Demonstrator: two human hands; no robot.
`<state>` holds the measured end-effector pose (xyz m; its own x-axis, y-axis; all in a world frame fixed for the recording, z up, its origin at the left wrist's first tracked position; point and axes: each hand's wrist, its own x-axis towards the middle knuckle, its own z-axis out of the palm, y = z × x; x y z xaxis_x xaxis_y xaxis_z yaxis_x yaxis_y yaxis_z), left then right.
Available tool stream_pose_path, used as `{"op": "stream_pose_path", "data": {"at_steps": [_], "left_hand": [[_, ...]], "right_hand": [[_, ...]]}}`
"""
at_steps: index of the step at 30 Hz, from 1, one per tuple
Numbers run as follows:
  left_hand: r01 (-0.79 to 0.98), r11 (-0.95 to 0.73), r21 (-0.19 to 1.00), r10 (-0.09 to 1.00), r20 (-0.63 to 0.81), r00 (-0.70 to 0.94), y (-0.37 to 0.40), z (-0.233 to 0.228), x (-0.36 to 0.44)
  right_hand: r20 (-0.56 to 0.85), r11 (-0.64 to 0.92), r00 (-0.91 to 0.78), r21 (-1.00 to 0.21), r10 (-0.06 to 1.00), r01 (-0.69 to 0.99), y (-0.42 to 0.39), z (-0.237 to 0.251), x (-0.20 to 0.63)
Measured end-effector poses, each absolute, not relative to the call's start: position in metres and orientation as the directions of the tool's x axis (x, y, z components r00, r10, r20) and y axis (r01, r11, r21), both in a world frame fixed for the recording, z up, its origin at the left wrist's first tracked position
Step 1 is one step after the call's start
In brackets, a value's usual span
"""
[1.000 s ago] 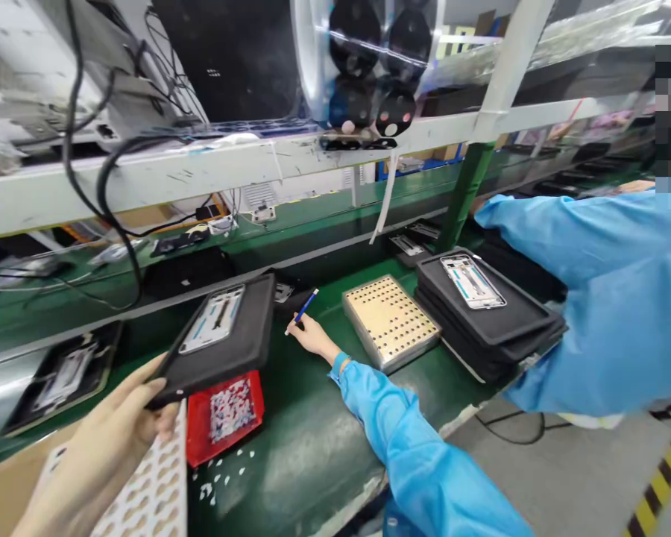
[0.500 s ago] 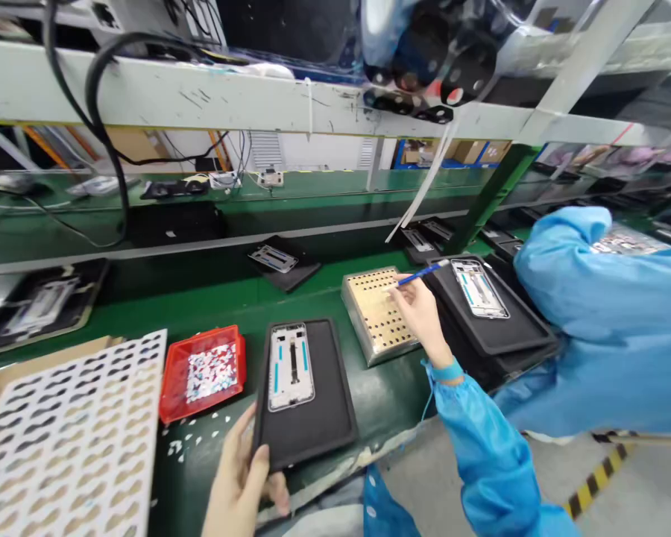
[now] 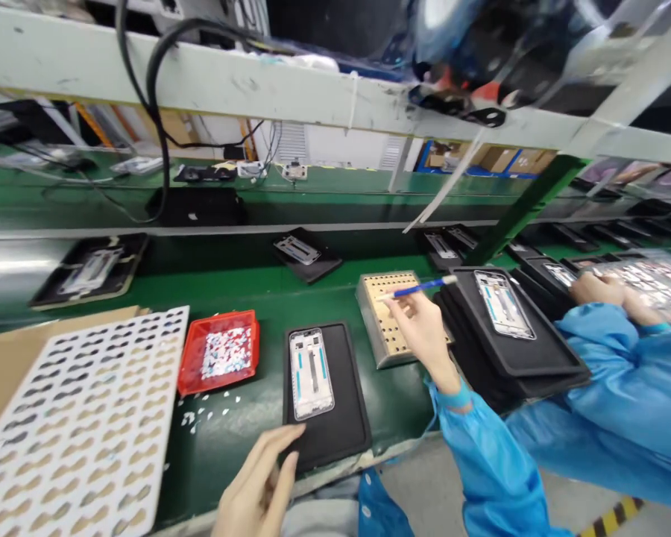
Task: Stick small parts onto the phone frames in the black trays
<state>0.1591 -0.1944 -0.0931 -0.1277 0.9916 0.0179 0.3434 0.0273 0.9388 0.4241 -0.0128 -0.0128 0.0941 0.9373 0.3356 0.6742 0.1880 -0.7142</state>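
My right hand (image 3: 419, 332) pinches a slim blue pen-like tool (image 3: 425, 287) above a block with a gold top (image 3: 388, 280) dotted with rows of dark holes. The tool's pale tip points left over the holes. At the front edge, my left hand (image 3: 265, 470) has its fingers stretched out and thumb apart, at the lower left corner of a black tray (image 3: 350, 406). Whether its fingertips touch the tray, I cannot tell. On that tray lies a silver phone frame (image 3: 312, 373) with blue strips and a dark strip down its middle.
Left of the tray, a red bin (image 3: 187, 362) holds small white pieces, with several scattered before it. A white sheet with cutouts (image 3: 83, 418) lies further left. Stacked black trays (image 3: 497, 358) bear another frame at right, beside a co-worker's blue sleeve (image 3: 631, 373). A shelf beam (image 3: 229, 86) spans above.
The view has shifted, so most things sit further right. My left hand has slid off the tray's left side to its lower corner. My right hand stays over the block with the tool.
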Motion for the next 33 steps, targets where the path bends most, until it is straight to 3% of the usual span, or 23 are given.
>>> {"op": "stream_pose_path", "data": {"at_steps": [2, 4, 7, 12, 15, 19, 33], "left_hand": [[0.188, -0.029, 0.982, 0.996, 0.045, -0.081, -0.181, -0.076, 0.167], [0.055, -0.050, 0.997, 0.993, 0.056, -0.107, -0.165, -0.062, 0.174], [-0.081, -0.057, 0.995, 0.990, 0.046, -0.135, -0.148, -0.050, 0.181], [-0.151, -0.119, 0.981, 0.964, 0.078, -0.254, -0.147, -0.056, 0.183], [-0.018, -0.243, 0.970, 0.911, 0.222, -0.349, -0.152, -0.062, 0.181], [0.310, -0.364, 0.878, 0.806, 0.463, -0.368, -0.155, -0.068, 0.179], [0.682, -0.458, 0.571, 0.695, 0.708, -0.126, -0.157, -0.072, 0.172]], "right_hand": [[0.295, 0.268, 0.031, -0.903, 0.955, 0.336, -0.047, -0.013, 0.403], [0.176, 0.182, -0.059, -0.977, 0.983, 0.110, -0.078, -0.013, 0.382], [0.023, 0.015, -0.175, -0.999, 0.984, -0.046, -0.106, -0.015, 0.356], [-0.085, -0.123, -0.225, -0.980, 0.971, -0.159, -0.116, -0.031, 0.335], [-0.134, -0.172, -0.209, -0.969, 0.969, -0.179, -0.119, -0.040, 0.329], [-0.162, -0.195, -0.170, -0.960, 0.972, -0.202, -0.124, -0.048, 0.323], [-0.173, -0.179, -0.054, -0.974, 0.984, -0.139, -0.138, -0.064, 0.315]]}}
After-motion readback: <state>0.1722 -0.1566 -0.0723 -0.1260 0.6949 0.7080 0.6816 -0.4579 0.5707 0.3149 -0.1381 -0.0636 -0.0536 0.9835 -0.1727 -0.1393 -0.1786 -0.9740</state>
